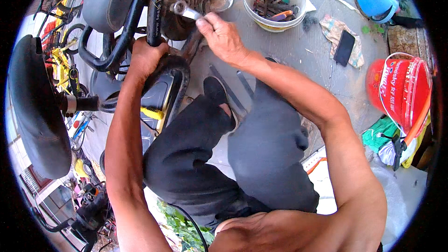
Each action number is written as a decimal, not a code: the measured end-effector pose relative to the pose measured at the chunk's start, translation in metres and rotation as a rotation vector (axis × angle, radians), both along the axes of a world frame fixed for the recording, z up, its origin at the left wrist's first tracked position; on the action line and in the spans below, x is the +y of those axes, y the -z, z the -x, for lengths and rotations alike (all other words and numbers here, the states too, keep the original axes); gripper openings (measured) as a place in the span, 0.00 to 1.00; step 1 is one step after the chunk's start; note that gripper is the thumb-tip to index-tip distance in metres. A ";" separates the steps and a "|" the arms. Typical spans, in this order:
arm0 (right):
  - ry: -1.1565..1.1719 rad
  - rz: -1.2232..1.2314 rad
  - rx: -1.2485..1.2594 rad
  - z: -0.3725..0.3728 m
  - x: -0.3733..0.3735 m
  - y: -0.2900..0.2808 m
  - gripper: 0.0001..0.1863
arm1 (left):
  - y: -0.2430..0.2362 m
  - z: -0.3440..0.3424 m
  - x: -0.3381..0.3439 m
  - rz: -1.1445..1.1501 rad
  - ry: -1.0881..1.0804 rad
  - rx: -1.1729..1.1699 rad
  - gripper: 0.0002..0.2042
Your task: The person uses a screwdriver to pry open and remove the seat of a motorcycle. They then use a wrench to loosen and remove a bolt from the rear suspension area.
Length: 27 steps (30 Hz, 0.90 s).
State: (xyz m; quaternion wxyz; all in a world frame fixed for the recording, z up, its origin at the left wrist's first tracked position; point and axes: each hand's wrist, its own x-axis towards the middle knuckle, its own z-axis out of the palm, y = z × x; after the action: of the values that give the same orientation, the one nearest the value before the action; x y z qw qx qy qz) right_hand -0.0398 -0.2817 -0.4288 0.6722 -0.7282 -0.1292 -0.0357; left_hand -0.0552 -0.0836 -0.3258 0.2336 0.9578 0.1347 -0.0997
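A two-wheeled vehicle with black tubing leans at the upper left. My left hand is closed around its black frame tube. In my right hand is a shiny wrench, gripped at its near end. The wrench's round head lies over the dirty coil spring shock absorber, beside the rear wheel; whether it sits on a bolt I cannot tell. Close to the left hand are a black padded seat and a yellow-handled tool lower on the frame.
A white bucket of tools stands ahead. To its right, a phone lies on a cloth. A blue jug and a red bucket are at the right. Another black saddle juts in at the left, with parked bicycles beyond.
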 end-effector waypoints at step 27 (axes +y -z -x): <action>-0.077 -0.637 0.943 0.036 0.068 -0.067 0.26 | 0.001 0.006 -0.003 -0.261 -0.061 -0.022 0.23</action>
State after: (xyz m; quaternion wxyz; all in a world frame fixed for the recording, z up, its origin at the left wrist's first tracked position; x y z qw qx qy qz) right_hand -0.0753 -0.2134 -0.3615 0.8443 -0.4215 0.1756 0.2804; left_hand -0.0612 -0.0864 -0.3269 0.1113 0.9765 0.1731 -0.0637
